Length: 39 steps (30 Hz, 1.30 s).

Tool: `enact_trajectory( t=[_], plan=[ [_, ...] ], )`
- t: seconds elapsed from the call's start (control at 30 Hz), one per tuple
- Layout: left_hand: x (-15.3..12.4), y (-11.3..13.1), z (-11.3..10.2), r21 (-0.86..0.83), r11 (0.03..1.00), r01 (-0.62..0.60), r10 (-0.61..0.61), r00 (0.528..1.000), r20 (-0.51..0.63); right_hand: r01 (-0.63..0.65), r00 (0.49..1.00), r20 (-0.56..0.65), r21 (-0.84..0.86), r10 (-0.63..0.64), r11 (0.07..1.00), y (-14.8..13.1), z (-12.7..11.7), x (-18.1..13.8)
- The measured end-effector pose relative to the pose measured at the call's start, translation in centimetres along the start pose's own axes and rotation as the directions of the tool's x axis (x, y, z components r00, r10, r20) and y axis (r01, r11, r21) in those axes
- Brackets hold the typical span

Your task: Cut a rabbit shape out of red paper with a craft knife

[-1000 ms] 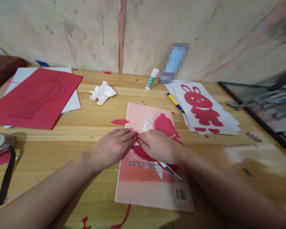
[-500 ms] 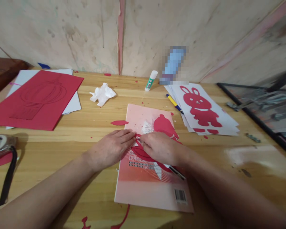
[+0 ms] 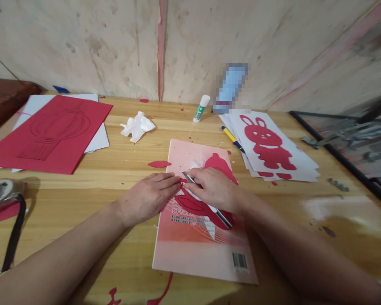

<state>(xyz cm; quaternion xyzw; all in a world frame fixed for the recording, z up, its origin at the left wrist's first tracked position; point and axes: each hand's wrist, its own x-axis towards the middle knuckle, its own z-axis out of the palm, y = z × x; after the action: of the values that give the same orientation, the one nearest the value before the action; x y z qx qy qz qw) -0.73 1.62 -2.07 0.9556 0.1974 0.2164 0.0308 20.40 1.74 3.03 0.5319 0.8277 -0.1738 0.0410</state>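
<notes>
A pink booklet [image 3: 203,260] lies on the wooden table, with a partly cut red paper figure [image 3: 218,162] on top. My left hand [image 3: 150,198] rests flat, its outstretched fingertips pressing the left edge of the red paper. In my right hand [image 3: 216,189] is a slim utility knife [image 3: 222,217], gripped between thumb and fingers. Its blade end points up and left, close to my left fingertips. Part of the figure is covered by my right hand.
Left: red sheet with lantern outline [image 3: 59,131] over white paper; tape measure [image 3: 1,190]. Behind: crumpled tissue [image 3: 137,126], glue stick [image 3: 201,108], pixelated blue object [image 3: 231,87]. Right: yellow-and-blue pen [image 3: 232,138], paper with red rabbit [image 3: 266,144], black-framed rack of metal tools [image 3: 346,135]. Red scraps [image 3: 159,164] lie about.
My right hand has lifted slightly and shifted the knife up and left, so its blade end now shows above the paper. My left hand stays in place.
</notes>
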Motion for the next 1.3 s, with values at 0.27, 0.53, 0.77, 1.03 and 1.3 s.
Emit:
enact_trajectory(
  t=[0.27,0.53,0.77,1.03,1.3],
  plan=[
    [-0.1,0.0,0.2,0.018,1.000,-0.020,0.020,1.000,-0.012,0.009,1.000,-0.029,0.035,-0.008,0.999,-0.3,0.1,0.7],
    [-0.2,-0.2,0.3,0.003,1.000,-0.021,0.021,1.000,-0.018,0.064,0.997,-0.043,0.048,-0.062,0.997,-0.5,0.9,1.2],
    [-0.2,-0.1,0.3,0.013,0.999,-0.030,0.030,0.999,-0.025,0.059,0.997,-0.055,0.061,-0.056,0.996,-0.4,1.2,1.2],
    [-0.3,-0.2,0.5,-0.019,1.000,-0.020,0.020,1.000,0.002,0.065,0.996,-0.068,0.222,-0.051,0.973,0.1,1.3,1.6],
    [-0.2,-0.2,0.3,-0.022,1.000,-0.015,0.015,1.000,0.009,0.093,0.988,-0.154,0.625,0.005,0.775,1.0,1.0,1.5]
  ],
)
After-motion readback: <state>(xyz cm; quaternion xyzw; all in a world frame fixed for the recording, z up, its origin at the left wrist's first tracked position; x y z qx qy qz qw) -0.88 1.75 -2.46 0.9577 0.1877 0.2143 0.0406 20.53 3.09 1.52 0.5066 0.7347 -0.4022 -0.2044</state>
